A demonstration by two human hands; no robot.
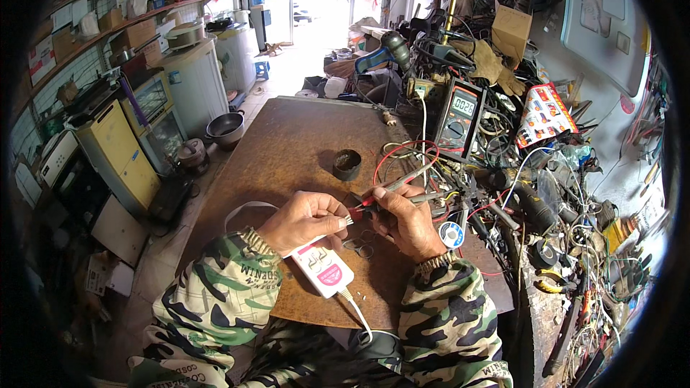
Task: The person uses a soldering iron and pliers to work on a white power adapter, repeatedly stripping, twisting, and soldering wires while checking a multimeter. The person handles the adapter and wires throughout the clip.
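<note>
My left hand [305, 219], closed in a pinch, holds a small pale connector [348, 220] near the bench's middle. My right hand [408, 224] is closed around the red and black test probes [381, 194], whose tips meet near that connector; exact contact is unclear. Just below my left hand lies a white controller [323, 273] with a pink panel and white cables. A digital multimeter [458, 121] with red leads stands behind my right hand, its display lit. A round dark container [346, 164] sits beyond my hands, and a solder spool [451, 234] is beside my right wrist.
The rusty bench [259, 144] has dense piles of cables [560, 266], tools and a cardboard box [512, 32] along its right. A heat gun-like tool [381, 57] is behind. Appliances [115, 154], shelves and a pot [225, 129] line the left. An open doorway [323, 0] is ahead.
</note>
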